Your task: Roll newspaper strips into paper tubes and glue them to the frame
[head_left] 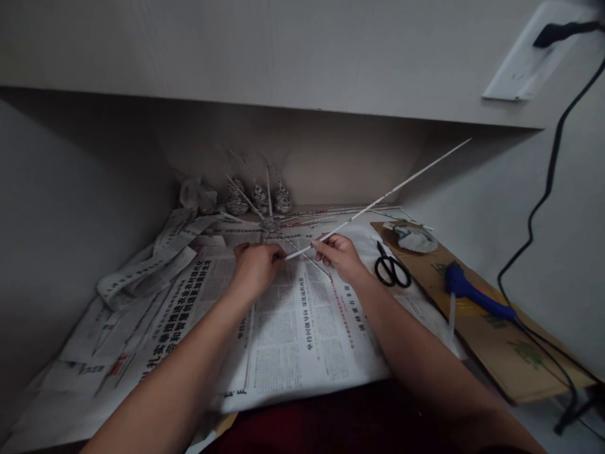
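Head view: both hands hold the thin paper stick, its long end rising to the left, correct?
Not quite: the head view shows the thin paper stick rising to the right; the left hand and right hand do hold it.

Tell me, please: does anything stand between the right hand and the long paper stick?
Nothing visible does. The right hand pinches the long paper stick directly, and the left hand is at its lower end. The scissors lie to the right, apart from it.
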Motion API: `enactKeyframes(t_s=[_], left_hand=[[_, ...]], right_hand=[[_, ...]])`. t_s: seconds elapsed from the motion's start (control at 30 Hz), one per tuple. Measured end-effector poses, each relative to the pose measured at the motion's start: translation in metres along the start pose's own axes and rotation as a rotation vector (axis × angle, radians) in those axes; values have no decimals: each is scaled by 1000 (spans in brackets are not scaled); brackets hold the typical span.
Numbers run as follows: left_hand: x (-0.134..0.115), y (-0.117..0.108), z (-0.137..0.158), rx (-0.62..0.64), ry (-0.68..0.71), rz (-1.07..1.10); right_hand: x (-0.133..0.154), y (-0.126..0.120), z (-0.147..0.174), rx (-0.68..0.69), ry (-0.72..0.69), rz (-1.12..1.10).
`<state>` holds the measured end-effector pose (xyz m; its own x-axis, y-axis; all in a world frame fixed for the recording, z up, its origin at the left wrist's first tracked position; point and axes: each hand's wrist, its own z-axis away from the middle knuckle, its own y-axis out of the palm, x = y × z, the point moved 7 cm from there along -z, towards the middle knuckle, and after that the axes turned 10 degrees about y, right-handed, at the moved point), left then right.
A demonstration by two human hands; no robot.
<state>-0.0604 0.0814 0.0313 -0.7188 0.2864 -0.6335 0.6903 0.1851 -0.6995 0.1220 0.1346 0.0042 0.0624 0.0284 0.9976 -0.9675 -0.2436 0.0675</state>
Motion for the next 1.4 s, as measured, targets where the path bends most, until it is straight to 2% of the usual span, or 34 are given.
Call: enactKeyframes(t_s=[0.1,0.27,0.4,0.53,0.6,0.73,0.83,0.9,0.97,1.07,1.1,1.2,1.3,1.4], left_hand=[[4,-5,-4,73,34,-193],[16,-16,-10,67,65,-305],[18,-20,-13,53,123,-262],[1,-12,-11,58,318,-90],[-7,-7,-8,64,379,-12],[-20,-1,-1,49,405,52],[-33,-4,4,35,447,99],[-40,-10,7,-29,462,166],[-39,-18,7,-151,416,282],[-20,-14,5,-290,168,568],[-12,-5,5,-284,60,688],[-7,34,12,-135,-197,1043],[-21,64,25,-21,-310,1337],[-30,75,34,-51,-368,1516]], right_hand=[[-8,5,-2,27,48,-53],[-17,17,0,76,92,-25],[-16,33,5,115,26,31],[-13,51,15,143,-20,77],[-11,54,21,102,-17,88],[-3,51,35,-7,-43,98],[3,44,48,-95,-57,65],[7,36,56,-180,-86,29],[12,25,63,-282,-122,-31],[15,7,68,-420,-156,-180],[14,2,69,-449,-159,-233],[9,-4,69,-487,-150,-347],[1,5,70,-466,-155,-401],[-6,21,74,-446,-151,-389]])
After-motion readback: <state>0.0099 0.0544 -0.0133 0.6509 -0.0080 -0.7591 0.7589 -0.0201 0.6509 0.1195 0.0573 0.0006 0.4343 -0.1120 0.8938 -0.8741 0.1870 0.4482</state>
